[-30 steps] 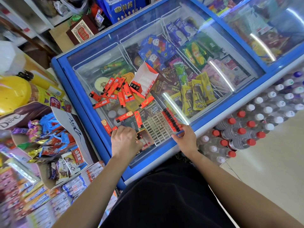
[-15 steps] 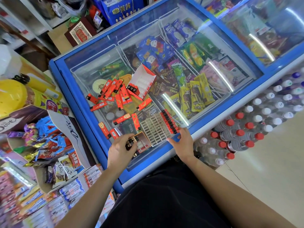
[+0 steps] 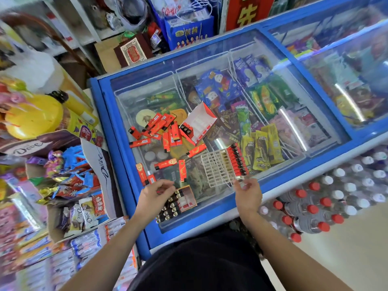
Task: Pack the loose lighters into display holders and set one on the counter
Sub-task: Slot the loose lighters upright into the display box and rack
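The right hand (image 3: 248, 196) is at the near corner of the grid (image 3: 216, 170). Its thumb and fingers are bent together and pinch that corner. The left hand (image 3: 155, 197) is to the left of the grid, just over the far end of a small box (image 3: 186, 199) that lies near-left of the grid and has black-topped lighters in it. Its fingers are curled toward the thumb, but I cannot tell if they grasp something.

The grid lies on the glass lid of the freezer (image 3: 109, 127). 1 row (image 3: 238, 160) of red lighters fills the right side of the grid; the other cells look free. The loose lighters (image 3: 168, 140) lie scattered on the glass, far-left of the grid. An open red and white carton (image 3: 199, 122) lies beyond the grid with a few lighters inside. Bottles (image 3: 315, 206) stand right of the grid, below the freezer.

0.5 s ago the left hand was lower and pressed on the lighters of the small box; now it is lifted a little above them. The right hand stays at the same near corner, and the grid has not moved on the glass.
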A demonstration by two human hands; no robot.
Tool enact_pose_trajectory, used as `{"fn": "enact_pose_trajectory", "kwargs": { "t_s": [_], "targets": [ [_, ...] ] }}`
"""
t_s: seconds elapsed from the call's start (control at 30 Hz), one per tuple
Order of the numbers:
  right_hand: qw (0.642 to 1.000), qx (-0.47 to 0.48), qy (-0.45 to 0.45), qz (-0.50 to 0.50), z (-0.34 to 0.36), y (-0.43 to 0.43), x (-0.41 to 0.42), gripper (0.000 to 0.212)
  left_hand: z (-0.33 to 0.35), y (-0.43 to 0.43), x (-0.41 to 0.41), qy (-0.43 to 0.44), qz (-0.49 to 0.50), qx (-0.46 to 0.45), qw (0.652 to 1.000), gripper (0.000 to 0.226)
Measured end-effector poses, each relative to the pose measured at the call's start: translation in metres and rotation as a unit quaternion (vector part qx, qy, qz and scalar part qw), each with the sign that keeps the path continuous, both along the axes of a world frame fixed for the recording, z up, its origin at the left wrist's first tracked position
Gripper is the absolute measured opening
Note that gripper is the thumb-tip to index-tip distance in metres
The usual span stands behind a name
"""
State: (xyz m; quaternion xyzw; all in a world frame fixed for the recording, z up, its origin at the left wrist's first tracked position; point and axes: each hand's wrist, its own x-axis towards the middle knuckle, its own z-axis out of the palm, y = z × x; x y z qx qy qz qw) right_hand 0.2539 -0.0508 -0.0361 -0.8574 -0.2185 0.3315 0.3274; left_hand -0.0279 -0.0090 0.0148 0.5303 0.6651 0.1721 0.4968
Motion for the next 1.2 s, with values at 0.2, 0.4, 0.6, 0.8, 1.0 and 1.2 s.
{"fn": "enact_pose_trajectory", "kwargs": {
  "t_s": [0.2,0.4,0.6,0.8,1.0,1.2],
  "targets": [
    [0.971,0.05,0.08,0.22,0.038,0.027,-0.044,0.011,-0.015,0.026,-0.021,0.106,0.099,0.047,0.988,0.022],
    [0.865,0.078,-0.102,0.485,0.044,0.105,-0.065,0.052,-0.029,0.044,-0.019,0.205,0.037,0.019,0.978,0.042],
    [0.734,-0.005,-0.254,0.63,0.028,0.158,-0.073,0.071,-0.045,0.062,-0.014,0.168,0.014,0.052,0.984,0.047],
    [0.792,-0.031,-0.275,0.544,0.024,0.195,-0.072,0.075,-0.026,0.101,-0.018,0.094,0.085,0.134,0.983,0.028],
    [0.795,0.04,-0.223,0.563,0.031,0.229,-0.107,0.075,-0.021,0.15,-0.037,0.078,0.216,0.185,0.955,0.052],
    [0.634,-0.061,-0.269,0.722,0.022,0.283,-0.136,0.115,-0.031,0.183,-0.053,0.067,0.145,0.137,0.977,0.024]
  ]
}}
